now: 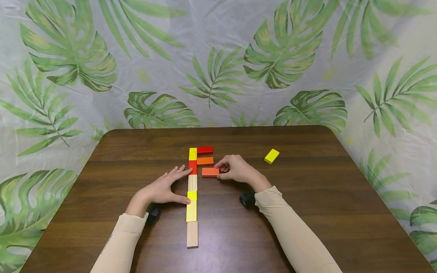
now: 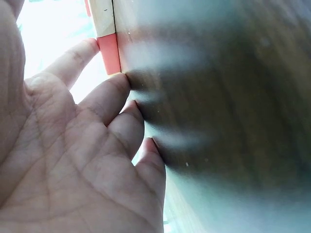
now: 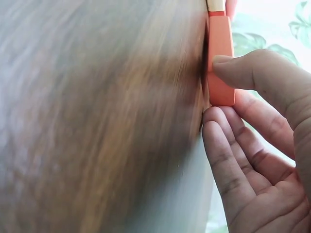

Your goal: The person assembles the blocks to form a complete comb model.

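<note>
A straight column of blocks runs toward me: a yellow block (image 1: 192,153), a red block (image 1: 194,165), a pale ridged block (image 1: 192,182), two more yellow ones and a plain wooden block (image 1: 192,234). My left hand (image 1: 163,189) is spread beside it, index fingertip on the red block, thumb at the yellow block (image 1: 191,213). Between thumb and fingers, my right hand (image 1: 240,169) pinches the right end of an orange block (image 1: 209,172). This block lies crosswise, a small gap from the column. Above it, another orange block (image 1: 205,161) and a red block (image 1: 205,150) extend from the column's right side.
A lone yellow block (image 1: 272,156) lies to the right, beyond my right hand. The brown wooden table (image 1: 324,212) has rounded far corners, and a leaf-patterned cloth (image 1: 218,60) hangs behind it. A dark wrist device (image 1: 247,200) is on my right wrist.
</note>
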`<state>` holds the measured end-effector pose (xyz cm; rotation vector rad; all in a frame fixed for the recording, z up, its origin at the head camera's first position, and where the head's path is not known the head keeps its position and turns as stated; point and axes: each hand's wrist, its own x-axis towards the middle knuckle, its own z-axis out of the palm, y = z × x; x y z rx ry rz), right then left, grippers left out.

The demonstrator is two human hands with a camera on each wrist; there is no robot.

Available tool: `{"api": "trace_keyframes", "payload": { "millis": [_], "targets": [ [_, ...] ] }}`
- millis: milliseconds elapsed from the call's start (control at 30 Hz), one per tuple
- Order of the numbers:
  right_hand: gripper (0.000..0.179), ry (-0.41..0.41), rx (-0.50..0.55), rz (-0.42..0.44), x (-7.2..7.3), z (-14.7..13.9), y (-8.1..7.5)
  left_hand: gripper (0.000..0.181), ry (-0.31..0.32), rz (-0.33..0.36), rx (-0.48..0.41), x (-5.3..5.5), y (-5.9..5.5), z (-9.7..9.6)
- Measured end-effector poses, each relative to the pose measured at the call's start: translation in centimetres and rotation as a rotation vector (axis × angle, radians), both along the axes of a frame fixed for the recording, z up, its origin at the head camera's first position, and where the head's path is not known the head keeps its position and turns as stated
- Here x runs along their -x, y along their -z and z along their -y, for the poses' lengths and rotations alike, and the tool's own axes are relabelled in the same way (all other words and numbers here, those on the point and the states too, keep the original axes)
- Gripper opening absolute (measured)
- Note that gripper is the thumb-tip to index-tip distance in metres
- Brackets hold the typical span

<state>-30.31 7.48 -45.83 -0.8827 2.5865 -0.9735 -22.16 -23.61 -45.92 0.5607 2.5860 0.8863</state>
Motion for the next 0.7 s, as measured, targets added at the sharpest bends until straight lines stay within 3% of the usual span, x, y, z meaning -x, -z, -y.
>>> {"api": "trace_keyframes", "payload": {
  "millis": [700],
  "targets": [
    [0.029, -0.002, -0.054, -0.007, 0.1, 1.3, 0.0, 0.107, -0.014, 0.009, 0.007, -0.1, 0.1, -0.1]
  ]
}}
